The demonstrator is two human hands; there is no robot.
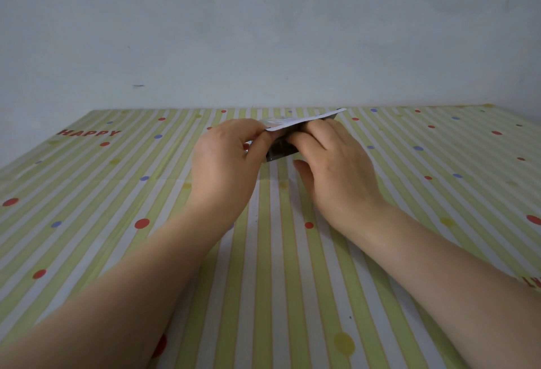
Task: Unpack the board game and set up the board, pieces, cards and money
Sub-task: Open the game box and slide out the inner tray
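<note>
Head view: near the counter's (263, 266) far edge, our left hand (225, 163) pinches a small flat game box (304, 122) while our right hand's (336, 163) fingers (301, 136) curl around it, lifted just off the cloth. Contents may spill if its flap tears open. The tablecloth reads "HAPPY" (89, 133); box print is unreadable.

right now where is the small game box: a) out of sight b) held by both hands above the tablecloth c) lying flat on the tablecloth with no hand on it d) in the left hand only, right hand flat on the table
b: the left hand pinches the opened white flap of the small box while the right hand has its fingers curled on the box, above the striped tablecloth.
</note>
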